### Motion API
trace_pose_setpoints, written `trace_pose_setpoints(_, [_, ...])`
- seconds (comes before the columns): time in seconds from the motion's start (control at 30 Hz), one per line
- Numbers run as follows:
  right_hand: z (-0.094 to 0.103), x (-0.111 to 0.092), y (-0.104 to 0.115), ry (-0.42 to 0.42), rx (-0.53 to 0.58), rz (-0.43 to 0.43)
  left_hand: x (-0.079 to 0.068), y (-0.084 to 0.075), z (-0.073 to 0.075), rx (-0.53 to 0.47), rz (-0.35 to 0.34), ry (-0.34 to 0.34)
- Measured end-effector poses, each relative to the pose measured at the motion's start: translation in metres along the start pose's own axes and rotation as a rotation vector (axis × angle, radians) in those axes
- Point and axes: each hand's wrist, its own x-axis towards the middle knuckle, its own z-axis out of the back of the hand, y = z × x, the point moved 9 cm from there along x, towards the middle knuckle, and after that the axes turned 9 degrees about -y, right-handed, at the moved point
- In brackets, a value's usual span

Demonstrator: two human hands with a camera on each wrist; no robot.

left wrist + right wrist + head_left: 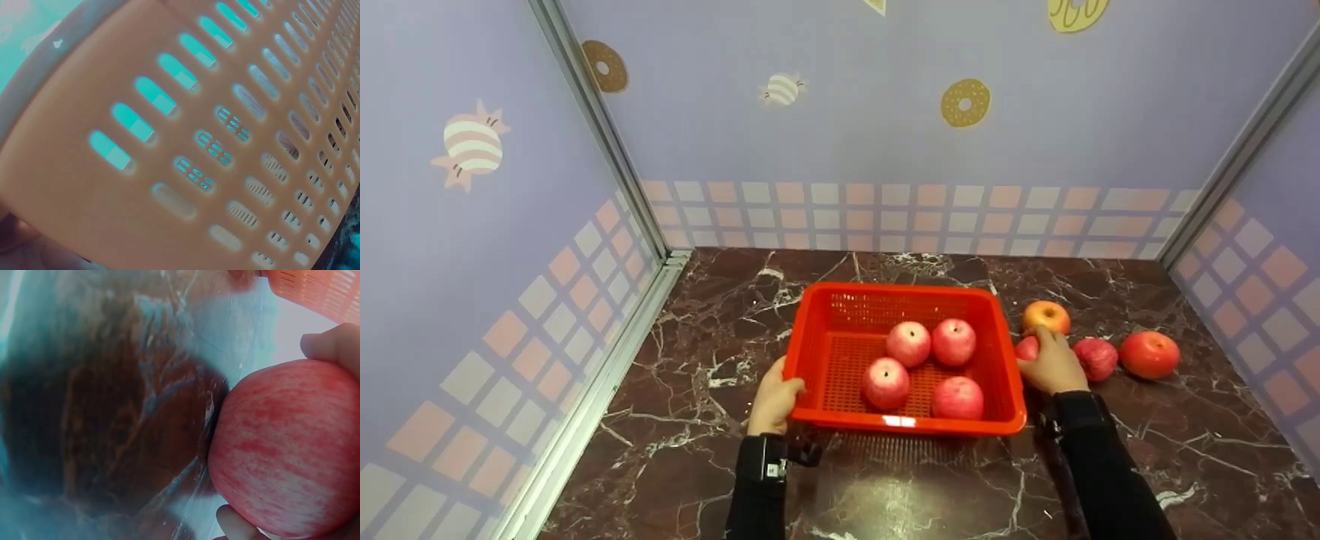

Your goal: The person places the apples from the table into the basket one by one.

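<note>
My left hand [772, 397] grips the left rim of a red plastic basket [817, 352], thumb over the edge. Its slotted side wall [112, 197] fills the left wrist view. Inside the basket sit several red apples, among them one apple [886, 383] near the middle and another apple [958, 398] at the front right. Just outside the right wall, my right hand [1051, 363] holds a red apple [287, 450] between thumb and fingers. In the head view that apple is partly hidden by the hand.
Beside my right hand lie a yellow-red apple [1046, 318], a dark red apple [1096, 358] and a larger red apple [1149, 355]. The dark marbled tabletop [697, 480] meets patterned panels [885, 150] at the back and sides.
</note>
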Motion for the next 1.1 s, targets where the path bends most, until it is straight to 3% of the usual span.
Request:
trace_pose_setpoints(0.8, [0.005, -0.002, -0.001, 0.02, 0.026, -0.026, -0.003, 0.0, -0.001, -0.02, 0.027, 0.014])
trace_pose_setpoints(1.1, [0.02, 0.003, 0.011, -0.013, 0.056, 0.01, 0.001, 0.002, 0.0, -0.007, 0.024, 0.002])
